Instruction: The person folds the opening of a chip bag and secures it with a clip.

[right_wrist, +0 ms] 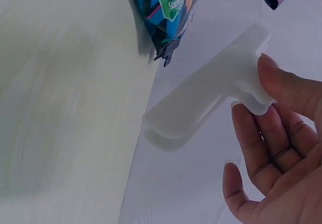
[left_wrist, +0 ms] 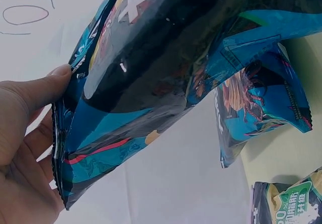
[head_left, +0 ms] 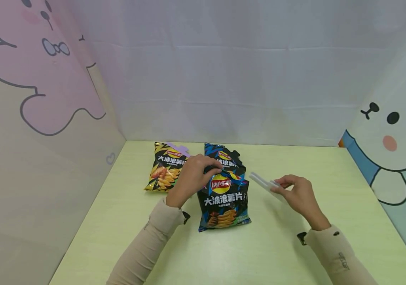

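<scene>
My left hand (head_left: 196, 174) pinches the top edge of a black and blue Lay's chip bag (head_left: 224, 202), thumb on one side and fingers on the other. Seen from the left wrist, the bag (left_wrist: 141, 83) is full and tilted, its crimped edge between thumb and fingers. My right hand (head_left: 297, 194) holds a white bag clip (head_left: 260, 181) to the right of the bag. In the right wrist view, thumb and fingertips pinch the broad end of the clip (right_wrist: 211, 88), and its long bars point away from the hand.
Behind the held bag lies another blue Lay's bag (head_left: 211, 149) with a black clip (head_left: 238, 157) across its corner. Further left is a yellow and black Lay's bag (head_left: 163, 172) with a purple clip (head_left: 179, 149). A white curtain (head_left: 224, 91) borders the pale table (head_left: 295, 253) at the back.
</scene>
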A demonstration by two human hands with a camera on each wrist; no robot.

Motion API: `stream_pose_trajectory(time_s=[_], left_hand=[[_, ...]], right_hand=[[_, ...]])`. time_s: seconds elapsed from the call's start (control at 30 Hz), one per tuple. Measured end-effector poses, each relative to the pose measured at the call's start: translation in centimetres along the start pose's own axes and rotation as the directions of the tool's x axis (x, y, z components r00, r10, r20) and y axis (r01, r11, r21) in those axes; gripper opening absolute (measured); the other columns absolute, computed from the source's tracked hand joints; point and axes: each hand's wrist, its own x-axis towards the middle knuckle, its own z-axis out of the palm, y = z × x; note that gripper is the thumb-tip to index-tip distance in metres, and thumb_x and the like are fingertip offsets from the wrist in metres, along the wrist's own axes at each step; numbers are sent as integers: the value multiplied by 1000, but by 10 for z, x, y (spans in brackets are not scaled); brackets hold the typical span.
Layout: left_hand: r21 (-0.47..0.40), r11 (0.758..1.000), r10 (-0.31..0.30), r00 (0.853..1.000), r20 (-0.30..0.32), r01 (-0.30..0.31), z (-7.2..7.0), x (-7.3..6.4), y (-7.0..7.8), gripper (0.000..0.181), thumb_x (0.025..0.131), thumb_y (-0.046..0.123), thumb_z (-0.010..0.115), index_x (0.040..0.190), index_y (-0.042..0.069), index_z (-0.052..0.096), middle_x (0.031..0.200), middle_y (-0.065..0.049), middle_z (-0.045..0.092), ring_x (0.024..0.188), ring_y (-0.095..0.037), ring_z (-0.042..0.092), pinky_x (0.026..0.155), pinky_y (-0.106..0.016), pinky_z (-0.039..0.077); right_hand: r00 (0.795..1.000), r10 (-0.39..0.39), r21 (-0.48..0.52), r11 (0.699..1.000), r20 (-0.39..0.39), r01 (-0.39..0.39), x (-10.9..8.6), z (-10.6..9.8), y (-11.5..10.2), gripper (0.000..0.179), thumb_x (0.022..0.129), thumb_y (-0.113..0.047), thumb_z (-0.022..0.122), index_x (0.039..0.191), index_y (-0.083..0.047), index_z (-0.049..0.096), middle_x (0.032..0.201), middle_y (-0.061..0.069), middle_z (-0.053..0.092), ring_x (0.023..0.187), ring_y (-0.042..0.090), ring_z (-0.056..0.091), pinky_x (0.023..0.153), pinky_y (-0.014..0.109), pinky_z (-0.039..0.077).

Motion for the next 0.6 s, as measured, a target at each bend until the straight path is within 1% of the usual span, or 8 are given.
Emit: stream_pose_trajectory(time_s=[0.2,0.33,0.47,0.6], left_hand=[[-43,999,-22,1000,13,22,0,0,-1,12,93,25,72,102,22,79,102,5,78,88,-14,64,81,-33,53],[-61,998,-20,1000,16,21,0,0,-1,11,93,24,72,102,21,79,104,4,78,91,-15,65,82,-33,54],[-60,998,-15,1000,12,16,-1,0,0,11,93,24,73,101,21,80,104,4,78,95,-16,68,86,-36,56],[-105,994,-32,999,29,35,-1,-1,0,12,94,20,71,102,19,80,105,2,77,100,-17,68,91,-37,57]], right_hand=[[1000,-6,57,998,-12,6,4,-4,-11,18,85,-21,82,96,-7,80,95,16,77,82,19,64,60,27,48],[1000,-2,98,995,6,1,7,-4,-18,17,84,-22,82,95,-8,81,94,15,78,80,16,62,61,27,49],[1000,-5,118,993,29,1,10,-2,-25,19,84,-24,83,93,-7,81,93,13,78,82,18,61,63,28,48],[998,-23,121,993,51,16,14,0,-32,18,83,-23,83,91,-7,81,93,13,77,83,21,61,65,29,48]])
